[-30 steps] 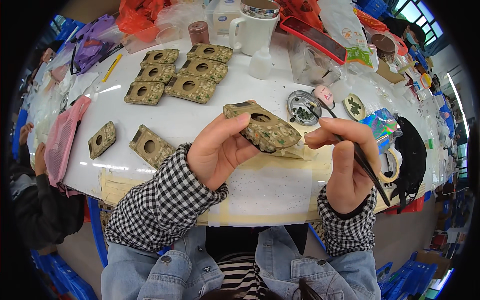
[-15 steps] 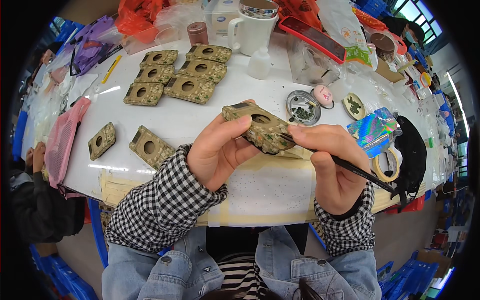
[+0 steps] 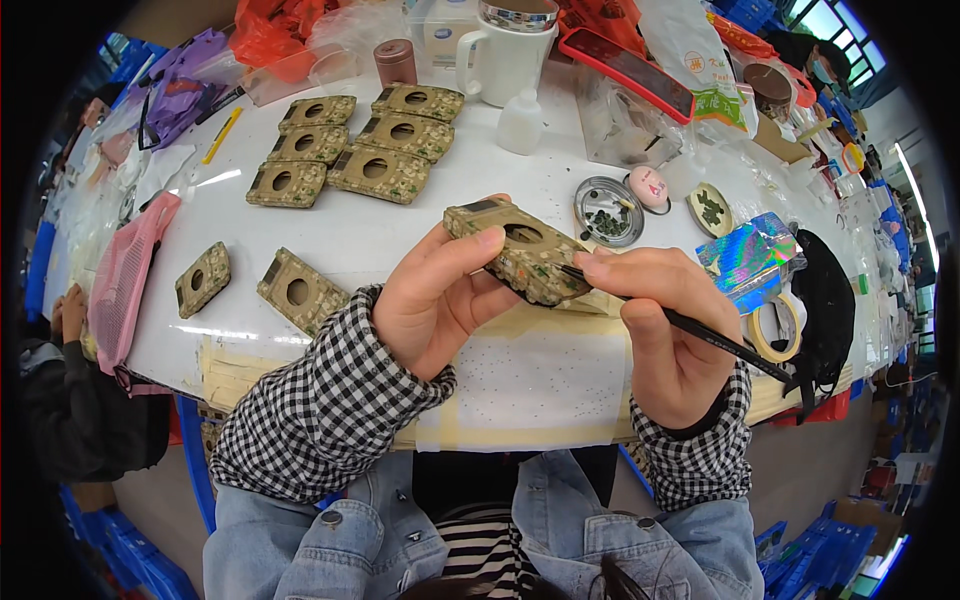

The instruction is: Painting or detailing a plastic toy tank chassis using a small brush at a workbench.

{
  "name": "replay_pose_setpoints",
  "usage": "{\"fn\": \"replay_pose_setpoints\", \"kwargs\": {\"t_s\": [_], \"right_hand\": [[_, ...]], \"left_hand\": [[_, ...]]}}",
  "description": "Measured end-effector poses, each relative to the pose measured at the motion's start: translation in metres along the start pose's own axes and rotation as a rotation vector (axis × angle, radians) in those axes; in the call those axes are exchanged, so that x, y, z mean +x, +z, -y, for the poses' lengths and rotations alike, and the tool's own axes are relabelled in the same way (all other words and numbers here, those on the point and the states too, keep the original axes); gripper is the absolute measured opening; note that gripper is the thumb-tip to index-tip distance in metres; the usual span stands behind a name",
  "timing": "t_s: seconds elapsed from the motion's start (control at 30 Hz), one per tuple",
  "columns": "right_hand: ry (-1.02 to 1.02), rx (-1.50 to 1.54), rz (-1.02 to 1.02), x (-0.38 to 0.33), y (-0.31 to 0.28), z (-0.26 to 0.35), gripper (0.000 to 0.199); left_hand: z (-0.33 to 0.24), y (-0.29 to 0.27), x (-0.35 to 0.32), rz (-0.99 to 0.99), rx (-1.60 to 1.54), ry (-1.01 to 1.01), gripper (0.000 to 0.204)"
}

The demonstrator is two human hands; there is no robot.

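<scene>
My left hand (image 3: 425,300) grips a camouflage-painted model tank hull (image 3: 545,272) by its rear part and holds it above the table. A round hole shows in the hull's top, under my thumb. My right hand (image 3: 675,325) is closed around slim black tweezers (image 3: 728,345), their tips touching the hull's right end. Any small part at the tips is too small to make out. Two similar tank hulls, one small (image 3: 204,281) and one partly behind my left sleeve (image 3: 300,290), lie to the left. Several more hulls (image 3: 380,172) stand in two columns farther back.
A clear round dish (image 3: 637,232) and a shallow dish (image 3: 693,208) hold small dark-green pieces. Behind stand a white mug (image 3: 500,65), a squeeze bottle (image 3: 520,125) and a red-cased phone (image 3: 630,75). Tape rolls (image 3: 789,345) lie right; a pink mesh bag (image 3: 125,270) hangs left.
Almost nothing differs. The hull and both hands stay in place, with only a very slight shift of the tweezers and view.
</scene>
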State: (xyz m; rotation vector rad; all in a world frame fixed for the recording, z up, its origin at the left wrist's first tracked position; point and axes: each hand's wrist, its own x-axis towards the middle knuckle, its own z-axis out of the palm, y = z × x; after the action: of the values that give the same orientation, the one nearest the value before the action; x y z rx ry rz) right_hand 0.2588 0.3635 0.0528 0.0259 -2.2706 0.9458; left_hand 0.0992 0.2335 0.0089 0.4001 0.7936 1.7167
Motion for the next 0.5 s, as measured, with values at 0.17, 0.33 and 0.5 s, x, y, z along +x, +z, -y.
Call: {"fn": "replay_pose_setpoints", "kwargs": {"t_s": [0.17,0.33,0.5], "right_hand": [[0.001,0.013,-0.010,0.0000,0.0007,0.0001,0.016],[0.005,0.016,-0.024,-0.0011,0.0007,-0.0010,0.016],[0.003,0.026,-0.026,-0.0016,0.0011,-0.0021,0.017]], "left_hand": [[0.0000,-0.0005,-0.0007,0.004,-0.006,0.000,0.048],[-0.0001,-0.0003,0.0002,0.006,0.003,0.000,0.048],[0.0000,-0.0010,-0.0003,0.004,0.005,0.001,0.048]]}}
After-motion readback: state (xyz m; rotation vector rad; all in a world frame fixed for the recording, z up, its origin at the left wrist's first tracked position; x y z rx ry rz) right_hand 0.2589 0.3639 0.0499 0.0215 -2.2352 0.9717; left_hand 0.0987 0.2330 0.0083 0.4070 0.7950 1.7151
